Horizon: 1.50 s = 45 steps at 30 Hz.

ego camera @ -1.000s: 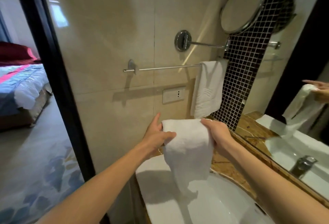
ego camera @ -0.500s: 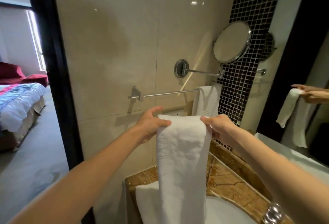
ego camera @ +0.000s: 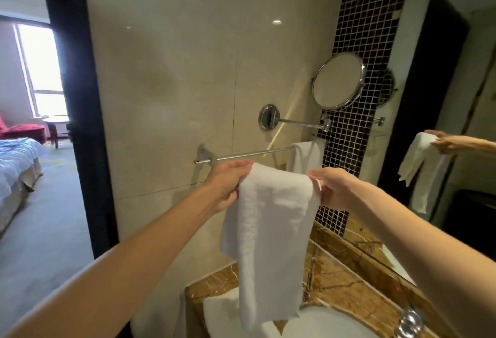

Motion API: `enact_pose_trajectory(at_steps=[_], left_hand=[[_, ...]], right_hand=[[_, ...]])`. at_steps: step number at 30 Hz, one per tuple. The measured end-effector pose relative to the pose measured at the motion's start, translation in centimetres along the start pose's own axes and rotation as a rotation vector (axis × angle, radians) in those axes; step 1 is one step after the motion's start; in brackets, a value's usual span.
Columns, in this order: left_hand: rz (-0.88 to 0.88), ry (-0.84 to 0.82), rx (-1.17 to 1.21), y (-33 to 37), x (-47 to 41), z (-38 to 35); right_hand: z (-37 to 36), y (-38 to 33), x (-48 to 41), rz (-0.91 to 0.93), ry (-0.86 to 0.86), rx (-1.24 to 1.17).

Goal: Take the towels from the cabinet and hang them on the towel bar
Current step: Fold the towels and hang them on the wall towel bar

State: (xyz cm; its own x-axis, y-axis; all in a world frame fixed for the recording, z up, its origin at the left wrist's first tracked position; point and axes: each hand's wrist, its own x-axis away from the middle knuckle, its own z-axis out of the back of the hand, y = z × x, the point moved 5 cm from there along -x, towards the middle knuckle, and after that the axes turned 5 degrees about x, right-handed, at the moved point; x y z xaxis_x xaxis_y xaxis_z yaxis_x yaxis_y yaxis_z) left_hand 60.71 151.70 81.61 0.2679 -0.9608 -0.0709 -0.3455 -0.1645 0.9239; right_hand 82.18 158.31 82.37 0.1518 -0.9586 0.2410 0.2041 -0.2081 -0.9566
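A white towel (ego camera: 271,230) hangs long and folded between my two hands, held just below and in front of the chrome towel bar (ego camera: 241,154) on the beige wall. My left hand (ego camera: 226,184) grips the towel's top left edge, and my right hand (ego camera: 335,188) grips its top right edge. A second white towel (ego camera: 306,156) hangs over the bar's right end. The cabinet is out of view.
A round chrome mirror (ego camera: 338,81) on a swing arm juts from the wall above the bar. Below lie a marble counter (ego camera: 343,286), a white basin (ego camera: 322,321) and a faucet (ego camera: 409,323). A wall mirror (ego camera: 440,112) stands right, a dark doorframe (ego camera: 80,112) left.
Both hands have lifted the towel from basin height up to just under the bar, and it now hangs unrolled to its full length.
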Motion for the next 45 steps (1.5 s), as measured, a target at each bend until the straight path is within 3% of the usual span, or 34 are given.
enact_pose_trajectory(at_steps=[8,16,20,26,37,45], left_hand=[[-0.061,-0.037,-0.146,1.0,-0.3,-0.8],[-0.118,-0.017,-0.225,1.2,-1.3,-1.6],[-0.132,0.069,-0.262,1.6,-1.0,-1.6],[-0.084,0.066,-0.235,3.0,0.2,-2.0],[0.023,0.089,-0.008,1.9,-1.1,-3.0],[0.018,0.099,-0.117,3.1,-2.1,-2.7]], right_hand=[[0.9,-0.6,-0.1,-0.162,-0.097,0.145],[0.1,-2.1,-0.8,-0.054,-0.27,0.206],[0.2,-2.7,-1.3,0.059,-0.199,0.201],[1.3,-4.1,-1.8,0.087,-0.133,0.189],[1.6,-4.6,-3.1,0.122,0.007,0.22],[2.2,-4.8,-2.8,-0.043,-0.242,0.063]])
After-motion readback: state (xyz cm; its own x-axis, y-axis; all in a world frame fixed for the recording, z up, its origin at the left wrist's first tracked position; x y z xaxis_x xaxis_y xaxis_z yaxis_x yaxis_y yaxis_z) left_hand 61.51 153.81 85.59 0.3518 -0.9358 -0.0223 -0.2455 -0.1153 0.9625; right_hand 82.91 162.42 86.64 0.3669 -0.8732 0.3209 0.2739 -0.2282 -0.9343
